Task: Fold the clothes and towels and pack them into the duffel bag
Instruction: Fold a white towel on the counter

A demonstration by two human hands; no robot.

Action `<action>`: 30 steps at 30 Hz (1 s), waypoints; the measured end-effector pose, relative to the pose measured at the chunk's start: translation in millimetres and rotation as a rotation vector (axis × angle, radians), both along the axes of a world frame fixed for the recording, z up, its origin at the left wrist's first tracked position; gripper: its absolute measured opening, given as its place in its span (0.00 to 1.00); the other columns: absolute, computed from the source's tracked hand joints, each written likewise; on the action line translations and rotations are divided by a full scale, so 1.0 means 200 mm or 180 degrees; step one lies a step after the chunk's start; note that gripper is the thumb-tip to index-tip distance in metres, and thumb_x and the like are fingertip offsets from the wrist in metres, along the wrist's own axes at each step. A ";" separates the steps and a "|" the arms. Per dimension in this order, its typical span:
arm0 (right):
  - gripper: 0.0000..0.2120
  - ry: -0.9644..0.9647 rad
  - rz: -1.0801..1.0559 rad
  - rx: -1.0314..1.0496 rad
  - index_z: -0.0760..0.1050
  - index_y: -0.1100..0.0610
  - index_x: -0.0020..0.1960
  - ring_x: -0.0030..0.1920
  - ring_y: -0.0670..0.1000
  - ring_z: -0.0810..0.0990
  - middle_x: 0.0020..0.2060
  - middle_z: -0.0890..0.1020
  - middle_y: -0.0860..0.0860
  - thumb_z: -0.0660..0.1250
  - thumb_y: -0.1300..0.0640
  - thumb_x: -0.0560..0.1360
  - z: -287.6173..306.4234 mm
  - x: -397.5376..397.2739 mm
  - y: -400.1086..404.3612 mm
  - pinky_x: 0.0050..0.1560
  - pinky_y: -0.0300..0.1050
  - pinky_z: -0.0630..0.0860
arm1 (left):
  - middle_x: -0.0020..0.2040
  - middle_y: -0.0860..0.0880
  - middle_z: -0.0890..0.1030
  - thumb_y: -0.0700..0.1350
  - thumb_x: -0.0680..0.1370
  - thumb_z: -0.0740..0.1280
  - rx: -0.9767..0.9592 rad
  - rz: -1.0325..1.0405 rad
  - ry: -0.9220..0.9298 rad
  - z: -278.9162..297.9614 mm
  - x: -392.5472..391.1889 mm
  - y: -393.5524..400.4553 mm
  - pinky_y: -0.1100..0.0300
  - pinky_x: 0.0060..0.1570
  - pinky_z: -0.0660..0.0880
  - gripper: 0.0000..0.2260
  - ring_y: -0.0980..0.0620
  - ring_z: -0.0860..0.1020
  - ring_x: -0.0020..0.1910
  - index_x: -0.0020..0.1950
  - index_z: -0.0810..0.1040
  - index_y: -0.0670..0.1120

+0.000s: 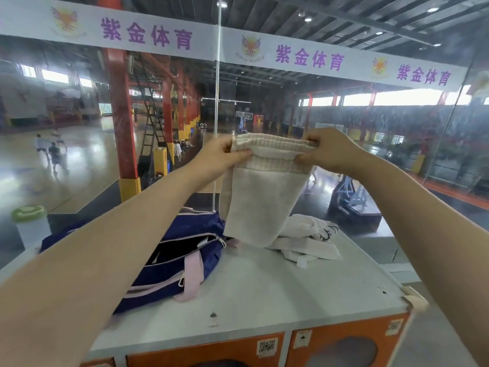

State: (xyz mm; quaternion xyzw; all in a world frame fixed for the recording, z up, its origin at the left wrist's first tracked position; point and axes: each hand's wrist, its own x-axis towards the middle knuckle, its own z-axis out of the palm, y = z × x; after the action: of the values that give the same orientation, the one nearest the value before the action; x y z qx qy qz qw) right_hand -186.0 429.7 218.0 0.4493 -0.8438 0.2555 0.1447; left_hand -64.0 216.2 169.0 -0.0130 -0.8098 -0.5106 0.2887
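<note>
A cream towel (pixel 260 202) with a ribbed pink-striped band hangs doubled in the air above the cabinet top. My left hand (pixel 225 154) pinches its upper left corner, and my right hand (pixel 325 152) pinches the upper right corner. The towel's lower edge dangles just over a crumpled white garment (pixel 307 239) with black print. A navy duffel bag (pixel 169 263) with pink straps lies at the left, its top zip open and the inside dark.
The grey cabinet top (pixel 277 295) has an orange locker front below and a plastic corner guard (pixel 412 300) at the right edge. A bottle with a green lid (pixel 30 223) stands at the far left. A glass wall rises just behind the cabinet.
</note>
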 end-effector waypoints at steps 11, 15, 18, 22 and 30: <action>0.06 -0.1945 0.0911 0.2653 0.80 0.51 0.48 0.40 0.39 0.78 0.38 0.79 0.39 0.72 0.59 0.73 -0.67 0.23 0.19 0.41 0.33 0.74 | 0.51 0.56 0.84 0.43 0.78 0.68 0.0387 -0.1458 -0.2471 -0.90 0.32 0.16 0.61 0.48 0.78 0.10 0.56 0.82 0.51 0.60 0.77 0.47; 0.12 -0.2363 0.0891 0.2951 0.80 0.56 0.57 0.49 0.46 0.82 0.47 0.82 0.46 0.71 0.62 0.74 -0.82 0.22 0.17 0.46 0.39 0.79 | 0.47 0.59 0.83 0.42 0.79 0.67 0.0418 -0.1620 -0.2676 -1.04 0.36 0.20 0.66 0.43 0.75 0.09 0.61 0.81 0.46 0.59 0.76 0.47; 0.09 -0.2439 0.0831 0.2641 0.80 0.57 0.55 0.48 0.47 0.82 0.47 0.82 0.47 0.70 0.62 0.74 -0.83 0.15 0.14 0.49 0.42 0.81 | 0.51 0.54 0.83 0.45 0.78 0.68 0.0508 -0.1337 -0.2532 -1.03 0.31 0.15 0.61 0.46 0.77 0.13 0.55 0.82 0.50 0.62 0.76 0.47; 0.06 -0.2250 0.0653 0.1713 0.76 0.58 0.50 0.47 0.48 0.78 0.46 0.77 0.51 0.70 0.61 0.74 -0.88 0.01 0.07 0.50 0.44 0.81 | 0.48 0.53 0.85 0.47 0.78 0.68 0.0643 -0.0714 -0.2018 -0.98 0.21 0.08 0.64 0.44 0.78 0.10 0.57 0.83 0.47 0.59 0.77 0.48; 0.15 -0.2917 -0.0357 0.0120 0.71 0.54 0.59 0.40 0.50 0.76 0.45 0.77 0.53 0.68 0.60 0.74 -1.36 -0.12 -0.15 0.36 0.43 0.73 | 0.58 0.49 0.78 0.47 0.79 0.61 -0.1149 0.1099 -0.1973 -1.14 -0.05 0.00 0.57 0.49 0.68 0.14 0.47 0.75 0.56 0.64 0.68 0.49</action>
State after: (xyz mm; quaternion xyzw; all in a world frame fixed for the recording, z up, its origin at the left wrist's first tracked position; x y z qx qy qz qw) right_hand -210.9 399.3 -54.1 0.2462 -0.8482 0.4042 -0.2377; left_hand -73.9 216.3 -58.4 0.2275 -0.9256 -0.2837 0.1053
